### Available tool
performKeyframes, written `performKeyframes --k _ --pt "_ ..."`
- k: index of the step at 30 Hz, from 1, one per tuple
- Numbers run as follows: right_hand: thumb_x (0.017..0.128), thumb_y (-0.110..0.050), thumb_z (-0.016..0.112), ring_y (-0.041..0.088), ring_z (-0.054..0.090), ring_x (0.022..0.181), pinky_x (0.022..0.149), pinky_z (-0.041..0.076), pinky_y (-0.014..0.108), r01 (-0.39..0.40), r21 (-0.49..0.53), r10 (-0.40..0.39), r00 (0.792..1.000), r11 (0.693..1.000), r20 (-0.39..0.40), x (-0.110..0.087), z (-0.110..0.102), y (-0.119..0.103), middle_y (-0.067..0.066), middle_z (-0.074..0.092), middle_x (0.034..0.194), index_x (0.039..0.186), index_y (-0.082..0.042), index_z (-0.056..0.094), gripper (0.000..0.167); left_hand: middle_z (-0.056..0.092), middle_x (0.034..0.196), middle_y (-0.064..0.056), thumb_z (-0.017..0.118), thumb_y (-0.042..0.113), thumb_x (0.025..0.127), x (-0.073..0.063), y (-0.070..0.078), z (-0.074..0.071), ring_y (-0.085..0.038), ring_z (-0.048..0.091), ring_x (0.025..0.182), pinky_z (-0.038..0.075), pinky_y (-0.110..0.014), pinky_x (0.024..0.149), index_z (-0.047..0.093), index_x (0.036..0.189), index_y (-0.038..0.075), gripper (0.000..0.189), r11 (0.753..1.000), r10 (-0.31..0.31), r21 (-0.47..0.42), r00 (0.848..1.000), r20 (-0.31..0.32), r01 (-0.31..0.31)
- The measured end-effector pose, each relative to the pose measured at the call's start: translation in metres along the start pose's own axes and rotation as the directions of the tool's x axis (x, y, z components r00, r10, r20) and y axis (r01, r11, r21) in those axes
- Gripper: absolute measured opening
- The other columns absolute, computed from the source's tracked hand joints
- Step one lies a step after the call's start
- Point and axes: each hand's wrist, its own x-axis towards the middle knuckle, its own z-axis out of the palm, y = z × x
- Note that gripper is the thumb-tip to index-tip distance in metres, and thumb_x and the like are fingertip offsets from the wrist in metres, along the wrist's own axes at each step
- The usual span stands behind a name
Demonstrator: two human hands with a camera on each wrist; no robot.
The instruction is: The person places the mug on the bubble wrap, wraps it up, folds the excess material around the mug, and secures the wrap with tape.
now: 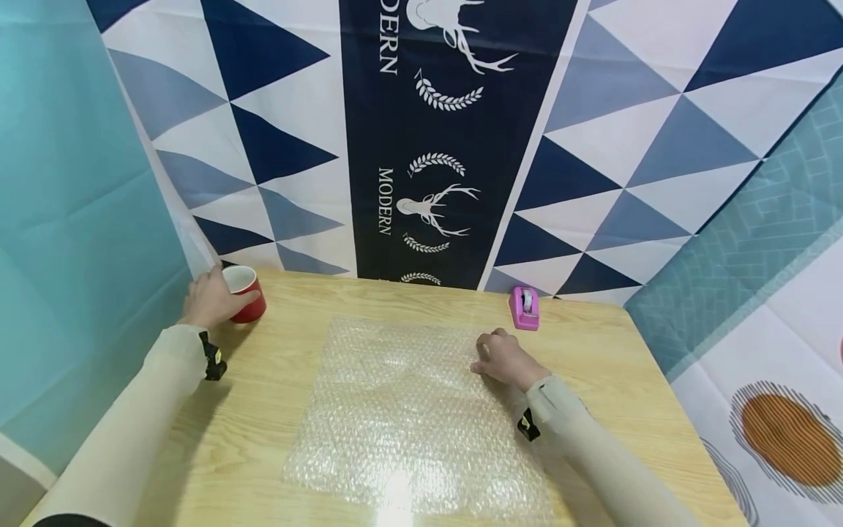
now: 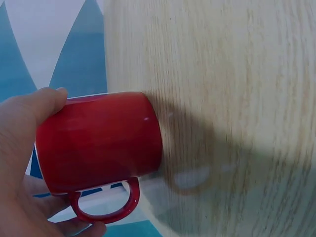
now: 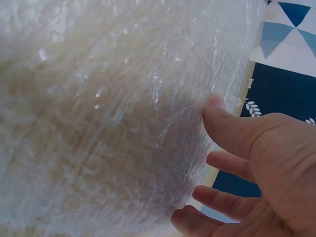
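At the far left of the table, my left hand [image 1: 212, 298] grips a red mug [image 1: 251, 307] with a white inside. In the left wrist view, the thumb lies on one side of the mug [image 2: 101, 140] near its rim. Other fingers show on the opposite side, by the handle [image 2: 106, 216]. A sheet of clear bubble wrap [image 1: 395, 410] is spread flat on the table. Over its far right part is my right hand [image 1: 507, 359], fingers loosely bent. In the right wrist view, the thumb and fingertips reach the bubble wrap [image 3: 113, 118], with nothing visibly pinched between them.
A pink tape dispenser [image 1: 525, 308] stands near the back edge, beyond my right hand. Patterned cloth [image 1: 421, 132] hangs behind the wooden table [image 1: 296, 300]. A teal panel [image 1: 85, 219] rises along the left side.
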Motion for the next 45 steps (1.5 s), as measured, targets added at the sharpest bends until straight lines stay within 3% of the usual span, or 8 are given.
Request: performKeyframes --k 7,15,26,37,45 --pt "0.09 -0.03 0.08 0.045 0.059 0.108 0.098 0.051 0.06 0.014 -0.002 -0.014 1.0 1.0 -0.014 0.001 0.0 0.001 0.029 0.059 0.124 0.124 0.001 0.066 0.048 0.051 0.124 -0.04 0.07 0.054 0.09 0.006 0.0 0.0 -0.059 0.049 0.112 0.047 -0.071 0.091 0.033 0.145 -0.014 0.095 0.999 0.024 0.045 1.0 0.0 -0.024" --pt "0.091 -0.029 0.079 0.045 0.058 0.107 0.098 0.051 0.059 0.012 -0.007 -0.012 1.0 1.0 -0.014 0.001 0.002 0.0 0.028 0.059 0.124 0.125 0.001 0.065 0.048 0.05 0.124 -0.04 0.071 0.054 0.09 0.009 -0.003 -0.002 -0.055 0.052 0.111 0.05 -0.067 0.092 0.023 0.152 -0.016 0.105 0.998 0.056 0.042 0.998 0.018 -0.056" --pt "0.092 -0.03 0.078 0.049 0.056 0.113 0.099 0.051 0.062 -0.006 0.018 0.006 1.0 1.0 -0.002 -0.001 0.002 -0.001 0.032 0.055 0.13 0.127 0.001 0.064 0.049 0.057 0.111 -0.038 0.075 0.056 0.086 0.013 -0.003 -0.009 -0.054 0.053 0.104 0.05 -0.063 0.08 0.046 0.129 -0.019 0.091 0.983 0.151 0.1 0.988 0.02 -0.152" --pt "0.092 -0.029 0.078 0.048 0.058 0.109 0.097 0.052 0.062 0.031 0.008 -0.031 0.999 0.999 -0.016 -0.002 0.002 0.001 0.03 0.058 0.126 0.125 0.002 0.064 0.047 0.064 0.118 -0.033 0.082 0.041 0.085 0.005 -0.018 -0.01 -0.047 0.062 0.104 0.052 -0.064 0.089 0.051 0.129 -0.011 0.075 0.969 0.247 -0.023 0.967 0.067 -0.246" --pt "0.092 -0.03 0.078 0.047 0.058 0.111 0.098 0.052 0.062 0.002 0.011 -0.002 1.0 1.0 -0.005 -0.004 0.002 0.002 0.031 0.056 0.128 0.128 0.002 0.064 0.05 0.067 0.118 -0.029 0.081 0.062 0.079 0.004 -0.012 -0.01 -0.044 0.063 0.101 0.054 -0.059 0.08 0.055 0.135 -0.002 0.089 0.978 0.207 0.028 0.977 0.059 -0.208"
